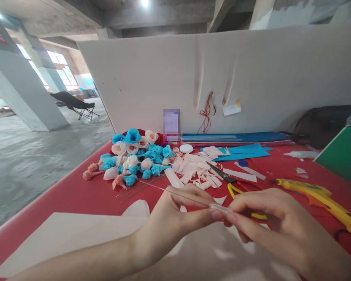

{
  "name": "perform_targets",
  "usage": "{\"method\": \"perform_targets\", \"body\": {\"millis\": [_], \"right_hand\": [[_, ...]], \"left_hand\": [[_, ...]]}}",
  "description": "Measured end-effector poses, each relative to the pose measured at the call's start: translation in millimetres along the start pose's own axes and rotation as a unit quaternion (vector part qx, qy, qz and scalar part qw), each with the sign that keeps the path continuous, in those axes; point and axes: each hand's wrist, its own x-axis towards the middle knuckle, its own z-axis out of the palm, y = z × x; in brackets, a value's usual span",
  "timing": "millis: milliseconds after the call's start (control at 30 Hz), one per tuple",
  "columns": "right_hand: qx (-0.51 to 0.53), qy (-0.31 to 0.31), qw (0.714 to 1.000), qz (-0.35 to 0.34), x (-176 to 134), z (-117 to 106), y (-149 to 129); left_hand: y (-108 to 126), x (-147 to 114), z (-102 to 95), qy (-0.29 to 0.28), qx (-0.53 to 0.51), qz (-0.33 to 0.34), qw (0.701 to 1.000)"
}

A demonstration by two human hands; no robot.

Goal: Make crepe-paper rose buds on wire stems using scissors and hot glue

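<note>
A thin wire (175,194) runs out to the left over my left hand (172,220), whose thumb and forefinger pinch it near one end. Wrapped on that end is a narrow strip of pale pink paper (219,207). The fingertips of my right hand (283,230) close on the strip's other side, touching my left fingertips. Beneath both hands lies a large pale pink paper sheet (76,234). Just beyond my right hand are scissors (225,176) with dark blades and a yellow-handled tool (233,190), partly hidden by that hand.
Blue, pink and white paper flowers (131,160) are heaped at the back left of the red table (84,199). Pale paper scraps (193,168) lie mid-table, with blue paper (242,152) behind. A yellow glue gun (318,197) is at right, beside a green board (345,156).
</note>
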Motion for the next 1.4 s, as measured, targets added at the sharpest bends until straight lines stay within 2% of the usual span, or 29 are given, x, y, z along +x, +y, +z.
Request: {"method": "perform_targets", "body": {"millis": [200,300,400,467,533,567,633,700,800,933,1033,1100,1233,1400], "right_hand": [[0.092,-0.057,0.993,0.057,4,2,1],[0.152,-0.051,0.980,0.118,4,7,-2],[0.303,-0.057,0.937,0.167,3,12,-5],[0.392,-0.091,0.899,0.174,2,14,-5],[0.432,-0.123,0.876,0.175,3,15,-3],[0.434,-0.134,0.873,0.178,4,14,-2],[0.393,-0.135,0.891,0.180,5,11,-1],[0.309,-0.113,0.928,0.172,5,8,-3],[0.175,-0.038,0.973,0.145,6,2,-6],[0.059,0.068,0.990,0.109,11,-4,5],[-0.076,0.134,0.984,0.085,21,-9,28],[-0.118,0.163,0.975,0.092,28,-14,47],[-0.173,0.176,0.961,0.128,40,-26,85],[-0.242,0.186,0.937,0.168,41,-35,112]], "left_hand": [[-3,1,1.3,0.023,0.018,0.000,1.000],[-5,0,2.7,0.038,0.034,0.012,0.999],[-7,-1,3.6,0.039,0.056,0.033,0.997],[-9,-1,3.8,0.034,0.067,0.046,0.996],[-11,0,3.6,0.030,0.071,0.056,0.995],[-12,1,3.4,0.031,0.069,0.058,0.995],[-14,2,2.7,0.030,0.056,0.049,0.997],[-15,4,1.5,0.022,0.025,0.027,0.999],[-15,6,-1.3,0.021,-0.017,0.002,1.000],[-15,7,-3.1,0.026,-0.019,-0.022,0.999],[-23,5,0.7,0.018,0.001,-0.033,0.999],[-32,3,5.8,0.007,-0.014,-0.027,1.000],[-53,0,16.3,-0.024,-0.050,-0.051,0.997],[-68,2,19.3,-0.016,-0.078,-0.094,0.992]]}}
